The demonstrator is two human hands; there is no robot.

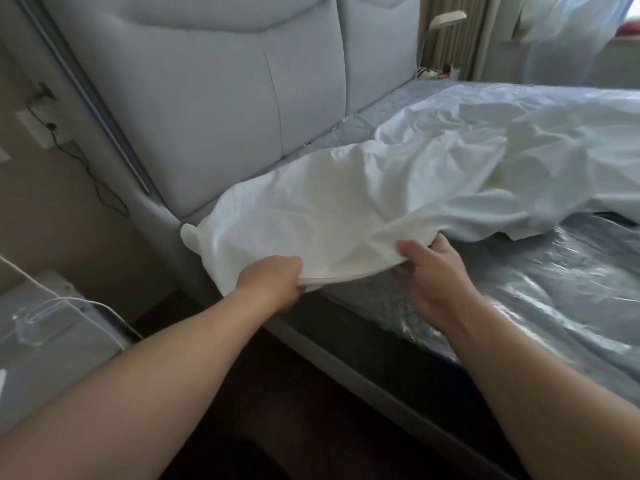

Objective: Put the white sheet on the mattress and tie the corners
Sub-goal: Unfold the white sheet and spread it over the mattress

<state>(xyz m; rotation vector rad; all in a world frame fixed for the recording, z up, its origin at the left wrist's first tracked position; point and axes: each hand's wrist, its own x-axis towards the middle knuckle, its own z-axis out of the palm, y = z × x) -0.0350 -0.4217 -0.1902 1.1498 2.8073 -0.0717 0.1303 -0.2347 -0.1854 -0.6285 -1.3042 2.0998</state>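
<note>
1. The left hand point(273, 282) is gripping the near edge of the white sheet point(346, 209), its fingers curling under the bunched hem.
2. The right hand point(433, 271) is pinching the same edge further right, thumb on top and fingers tucked beneath the cloth.
3. The sheet is lying crumpled over the near-left head corner of the mattress point(571, 289), spreading toward the far right, with the plastic-wrapped surface showing at near right.
4. The padded headboard point(207, 116) is standing just behind that corner.
5. To do this well, I judge the hands should be drawing the hem down evenly over the corner, keeping enough slack to knot.
</note>
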